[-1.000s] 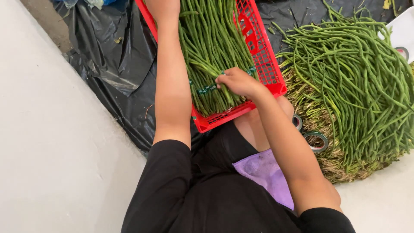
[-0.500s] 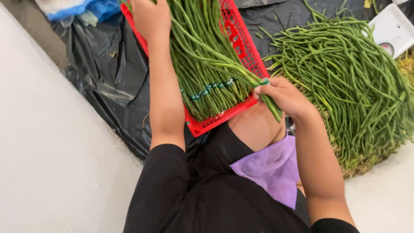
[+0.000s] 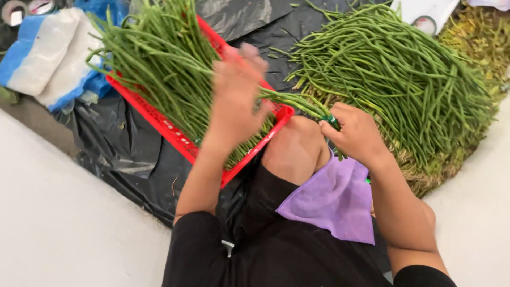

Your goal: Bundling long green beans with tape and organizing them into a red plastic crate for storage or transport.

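Observation:
A red plastic crate (image 3: 170, 130) holds a heap of long green beans (image 3: 159, 64). My right hand (image 3: 357, 132) is closed around the cut ends of a bundle of long beans (image 3: 297, 101) that reaches back over the crate's corner. My left hand (image 3: 236, 93) is blurred above the crate, fingers spread over the beans; whether it grips any cannot be told. A purple cloth (image 3: 332, 199) lies over my lap below the right hand.
A large loose pile of long beans (image 3: 404, 74) lies on black plastic sheeting (image 3: 127, 154) to the right. A white and blue sack (image 3: 50, 58) sits at the top left. A white container (image 3: 425, 13) stands at the top right. Pale floor (image 3: 58, 228) lies at the lower left.
The view swung. My left hand came back from the crate's far end to its near corner. My right hand drew a bundle of beans out toward my knee.

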